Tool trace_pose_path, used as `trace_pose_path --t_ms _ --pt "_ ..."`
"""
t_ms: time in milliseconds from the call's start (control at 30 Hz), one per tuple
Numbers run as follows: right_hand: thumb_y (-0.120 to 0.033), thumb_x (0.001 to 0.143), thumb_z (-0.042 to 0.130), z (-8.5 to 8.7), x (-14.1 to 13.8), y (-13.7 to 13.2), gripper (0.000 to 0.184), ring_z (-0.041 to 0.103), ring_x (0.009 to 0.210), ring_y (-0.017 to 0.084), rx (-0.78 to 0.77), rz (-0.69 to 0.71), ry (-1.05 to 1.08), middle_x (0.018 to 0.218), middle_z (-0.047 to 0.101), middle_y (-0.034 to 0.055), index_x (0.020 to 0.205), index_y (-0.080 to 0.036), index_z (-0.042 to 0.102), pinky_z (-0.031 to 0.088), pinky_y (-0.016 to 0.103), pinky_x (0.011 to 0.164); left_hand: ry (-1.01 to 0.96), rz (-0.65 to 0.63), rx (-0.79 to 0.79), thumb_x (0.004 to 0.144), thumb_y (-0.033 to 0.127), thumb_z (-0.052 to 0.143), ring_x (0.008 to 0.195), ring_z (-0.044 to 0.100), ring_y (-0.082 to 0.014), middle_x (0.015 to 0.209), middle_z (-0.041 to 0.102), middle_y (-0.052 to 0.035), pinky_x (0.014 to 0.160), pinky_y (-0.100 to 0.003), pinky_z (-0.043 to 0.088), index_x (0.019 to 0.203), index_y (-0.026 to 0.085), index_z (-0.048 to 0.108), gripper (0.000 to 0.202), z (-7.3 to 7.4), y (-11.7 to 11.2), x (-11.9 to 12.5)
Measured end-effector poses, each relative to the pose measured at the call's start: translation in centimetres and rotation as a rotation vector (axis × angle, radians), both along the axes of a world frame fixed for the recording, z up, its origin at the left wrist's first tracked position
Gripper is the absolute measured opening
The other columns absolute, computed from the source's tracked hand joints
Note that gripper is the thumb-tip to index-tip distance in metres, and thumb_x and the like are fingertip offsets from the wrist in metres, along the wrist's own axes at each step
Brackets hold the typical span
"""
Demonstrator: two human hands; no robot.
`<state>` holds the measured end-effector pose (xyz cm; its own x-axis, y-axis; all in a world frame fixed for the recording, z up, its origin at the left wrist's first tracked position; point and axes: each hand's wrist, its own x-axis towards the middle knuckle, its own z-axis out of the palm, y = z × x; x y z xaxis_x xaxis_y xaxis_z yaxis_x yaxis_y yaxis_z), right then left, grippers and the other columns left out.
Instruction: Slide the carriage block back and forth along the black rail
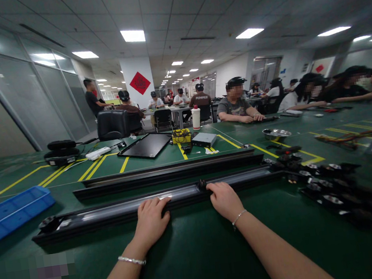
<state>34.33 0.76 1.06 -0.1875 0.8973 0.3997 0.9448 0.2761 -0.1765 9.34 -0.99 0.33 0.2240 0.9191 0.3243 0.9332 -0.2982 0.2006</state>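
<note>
A long black channel-shaped rail (92, 214) with a shiny inner strip lies crosswise on the table in front of me. The fingers of my left hand (152, 220) curl over its near wall, with the thumb on the outer side. My right hand (225, 201) is closed at the same wall, fingertips against a small black part (202, 184) standing in the channel; its thumb is mostly hidden. A black round-topped part (48, 223) sits in the rail's left end. Beyond lie two more long black strips (177, 172).
A blue plastic bin (16, 212) stands left. Several black fan-like parts (333, 199) with wires are heaped right. Farther back are a black flat panel (147, 145), a yellow box (181, 135), a grey box (204, 139), a cup (196, 118) and a metal bowl (276, 133). Other people sit beyond.
</note>
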Motion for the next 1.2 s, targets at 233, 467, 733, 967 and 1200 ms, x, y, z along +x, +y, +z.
trace_pose_path --t_ms 233,467,733,967,1200 --pt "-0.012 0.077 0.039 0.04 0.08 -0.09 0.029 0.051 0.09 0.015 -0.006 -0.006 0.009 0.092 0.063 0.0033 0.095 -0.021 0.06 0.032 0.025 0.086 0.0 0.001 -0.001 0.076 0.027 0.043 0.099 0.049 -0.019 0.099 0.059 -0.0012 0.094 -0.039 0.027 0.112 0.031 0.052 0.037 -0.01 -0.05 -0.03" --pt "-0.011 0.076 0.04 -0.02 0.17 -0.1 0.03 0.05 0.091 0.015 0.013 -0.008 0.019 0.093 0.063 0.0033 0.095 -0.021 0.061 0.031 0.026 0.086 -0.003 0.004 -0.006 0.076 0.026 0.044 0.099 0.049 -0.0189 0.099 0.06 -0.0011 0.094 -0.039 0.027 0.112 0.031 0.052 0.037 0.13 -0.04 0.03" --pt "-0.011 0.075 0.041 -0.28 0.16 0.09 0.029 0.05 0.09 0.016 0.004 -0.022 0.022 0.091 0.063 0.0035 0.095 -0.02 0.061 0.031 0.026 0.086 0.008 -0.004 0.015 0.075 0.026 0.044 0.097 0.05 -0.0187 0.097 0.06 -0.0007 0.092 -0.038 0.029 0.111 0.031 0.053 0.037 0.0 -0.03 0.01" --pt "-0.01 0.075 0.04 -0.16 0.15 0.04 0.029 0.051 0.09 0.016 -0.005 -0.029 0.017 0.091 0.063 0.0036 0.094 -0.02 0.061 0.032 0.026 0.086 0.008 0.0 0.007 0.076 0.026 0.044 0.098 0.05 -0.0187 0.097 0.06 -0.001 0.093 -0.038 0.028 0.112 0.031 0.052 0.037 -0.05 0.02 -0.04" --pt "-0.01 0.075 0.04 -0.3 0.2 0.15 0.029 0.05 0.089 0.015 0.01 -0.018 0.018 0.09 0.062 0.0031 0.094 -0.02 0.06 0.032 0.025 0.086 0.005 0.007 -0.011 0.076 0.026 0.044 0.098 0.049 -0.0189 0.098 0.06 -0.0014 0.094 -0.039 0.028 0.112 0.03 0.053 0.037 0.18 -0.06 0.05"
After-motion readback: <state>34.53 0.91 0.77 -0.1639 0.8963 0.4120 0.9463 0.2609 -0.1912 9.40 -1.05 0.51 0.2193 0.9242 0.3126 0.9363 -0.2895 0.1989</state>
